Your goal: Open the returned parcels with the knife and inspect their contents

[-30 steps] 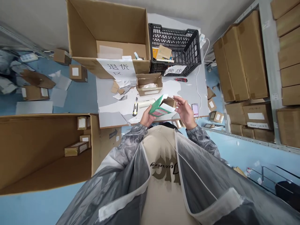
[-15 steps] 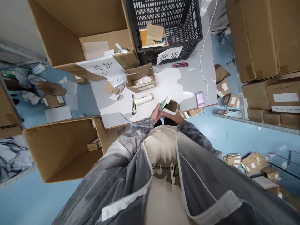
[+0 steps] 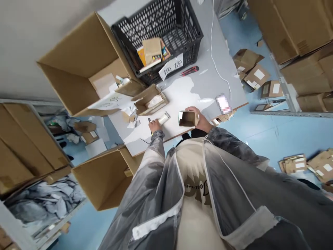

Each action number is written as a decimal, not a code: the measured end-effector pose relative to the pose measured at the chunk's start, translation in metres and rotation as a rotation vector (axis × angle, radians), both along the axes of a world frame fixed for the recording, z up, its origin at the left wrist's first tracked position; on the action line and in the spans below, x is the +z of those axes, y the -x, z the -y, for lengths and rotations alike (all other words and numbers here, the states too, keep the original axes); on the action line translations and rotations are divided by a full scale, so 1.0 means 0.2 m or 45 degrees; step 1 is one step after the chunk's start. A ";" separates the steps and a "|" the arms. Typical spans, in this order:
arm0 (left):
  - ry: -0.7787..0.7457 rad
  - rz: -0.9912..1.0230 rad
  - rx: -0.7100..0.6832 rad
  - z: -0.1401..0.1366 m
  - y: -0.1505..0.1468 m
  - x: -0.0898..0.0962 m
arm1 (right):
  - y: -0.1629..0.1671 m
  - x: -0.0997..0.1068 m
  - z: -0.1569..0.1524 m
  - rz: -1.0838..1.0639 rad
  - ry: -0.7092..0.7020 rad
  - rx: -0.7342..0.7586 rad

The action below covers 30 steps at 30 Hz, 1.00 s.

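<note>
My right hand (image 3: 199,119) grips a small open cardboard box (image 3: 187,125) from its right side, above the table's front edge. The box's open end faces me and its inside looks bare. My left hand (image 3: 155,126) is closed over the near end of a long, white, rounded item (image 3: 163,118) with a dark band at its far end; its exact kind is unclear. A yellow-and-black utility knife (image 3: 149,120) lies partly under that hand.
Behind stand a small carton (image 3: 151,100) with white wrapping, a large labelled carton (image 3: 75,66) and a black plastic crate (image 3: 192,52) holding small boxes. A red-and-black cutter (image 3: 189,71), a white cable (image 3: 221,74) and a phone (image 3: 223,103) lie on the table (image 3: 179,92).
My left hand has let go of the small box and moved left to the white item. The right hand now holds the box alone, its opening turned toward me. The view has rotated.
</note>
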State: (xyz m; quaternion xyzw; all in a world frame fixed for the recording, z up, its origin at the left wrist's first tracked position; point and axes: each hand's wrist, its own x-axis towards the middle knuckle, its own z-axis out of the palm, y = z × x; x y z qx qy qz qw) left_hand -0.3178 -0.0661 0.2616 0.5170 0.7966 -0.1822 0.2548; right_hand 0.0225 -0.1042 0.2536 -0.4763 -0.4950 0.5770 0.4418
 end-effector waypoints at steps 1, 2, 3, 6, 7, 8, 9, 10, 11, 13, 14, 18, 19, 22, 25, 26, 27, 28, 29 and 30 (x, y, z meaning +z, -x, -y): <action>0.014 -0.002 -0.007 0.00 -0.01 0.02 | -0.01 0.01 -0.02 0.027 -0.050 0.035; 0.000 0.006 0.001 0.00 -0.02 0.04 | -0.02 0.01 -0.04 0.048 -0.099 0.068; -0.036 0.031 0.022 0.01 -0.03 0.06 | -0.03 0.01 -0.07 0.069 -0.146 0.093; -0.251 0.213 0.138 0.06 -0.06 0.15 | -0.06 -0.01 -0.14 0.156 -0.234 0.106; -0.346 0.295 0.184 0.09 -0.07 0.20 | -0.07 -0.02 -0.17 0.189 -0.239 0.106; -0.444 0.371 0.229 0.12 -0.07 0.26 | -0.08 -0.03 -0.19 0.220 -0.235 0.106; -0.543 0.437 0.266 0.15 -0.08 0.33 | -0.08 -0.04 -0.21 0.249 -0.226 0.105; -0.630 0.483 0.292 0.18 -0.08 0.40 | -0.09 -0.05 -0.24 0.273 -0.217 0.104; -0.706 0.512 0.301 0.20 -0.08 0.49 | -0.09 -0.06 -0.26 0.292 -0.212 0.105; -0.859 0.557 0.229 0.23 -0.08 0.67 | -0.08 -0.07 -0.30 0.320 -0.217 0.111; -0.934 0.583 0.154 0.24 -0.09 0.77 | -0.07 -0.07 -0.32 0.330 -0.227 0.115; -1.304 0.672 -0.130 0.23 -0.12 1.09 | -0.01 -0.09 -0.40 0.352 -0.291 0.141; -1.351 0.708 -0.194 0.22 -0.13 1.15 | 0.00 -0.09 -0.42 0.354 -0.309 0.149; -1.361 0.740 -0.351 0.18 -0.21 1.27 | 0.04 -0.09 -0.46 0.351 -0.356 0.180; -1.299 0.638 -0.430 0.14 -0.28 1.30 | 0.07 -0.09 -0.48 0.362 -0.398 0.201; -1.280 0.598 -0.449 0.13 -0.29 1.31 | 0.08 -0.08 -0.48 0.374 -0.407 0.203; -1.262 0.567 -0.472 0.13 -0.30 1.31 | 0.09 -0.07 -0.48 0.389 -0.413 0.203; -1.244 0.550 -0.501 0.13 -0.30 1.31 | 0.10 -0.07 -0.47 0.404 -0.417 0.200; -1.220 0.545 -0.537 0.13 -0.29 1.32 | 0.10 -0.05 -0.47 0.420 -0.418 0.195; -1.191 0.547 -0.576 0.14 -0.28 1.33 | 0.11 -0.04 -0.47 0.434 -0.418 0.192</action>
